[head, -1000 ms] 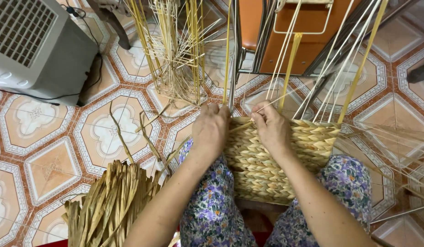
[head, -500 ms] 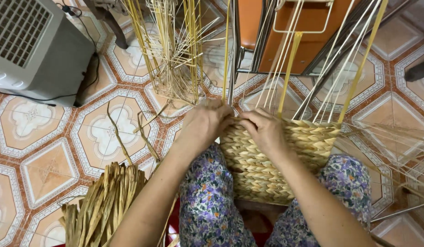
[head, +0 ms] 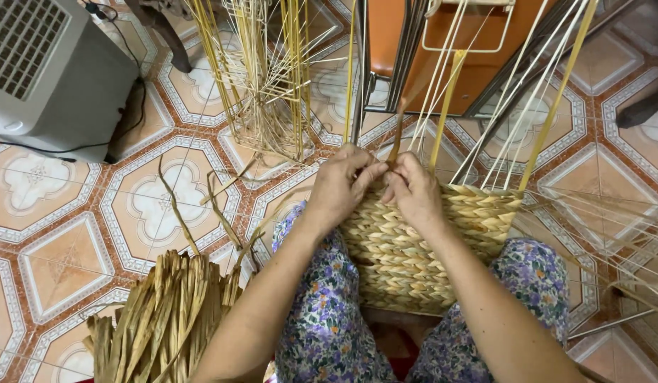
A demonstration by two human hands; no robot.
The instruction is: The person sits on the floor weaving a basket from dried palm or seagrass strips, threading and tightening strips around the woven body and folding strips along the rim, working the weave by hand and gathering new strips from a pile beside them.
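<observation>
Your fingers [head: 371, 174] are pinched tight on a brown strand [head: 396, 138] at the top edge of the basket [head: 407, 248]. Both hands meet there. Your left hand [head: 341, 188] has its fingers curled in, with the tips pressed on the strand. Your right hand [head: 414, 190] is curled too, thumb and fingers squeezing the same strand from the other side. Neither hand is open.

The biggest thing is the tiled floor [head: 67, 234]. A grey box [head: 49, 67] stands in its far left corner. An orange frame [head: 442, 50] stands at the far edge, past your hands.

The basket rests on your lap, between your knees. Its woven wall faces you, and your hands are at its far rim, left of the middle. Thin pale stakes [head: 499, 120] stick up from the rim and lean away to the right.

A pile of dry leaves [head: 166, 319] lies on the floor by your left knee, near the front edge. A loose bunch of yellow sticks [head: 269, 92] stands beyond your left hand.

I think it is best to keep the strand flat and snug. Pull it close down on the row below, so no gap shows. Hold the nearest stake straight with one thumb while the other hand bends the strand round it.
</observation>
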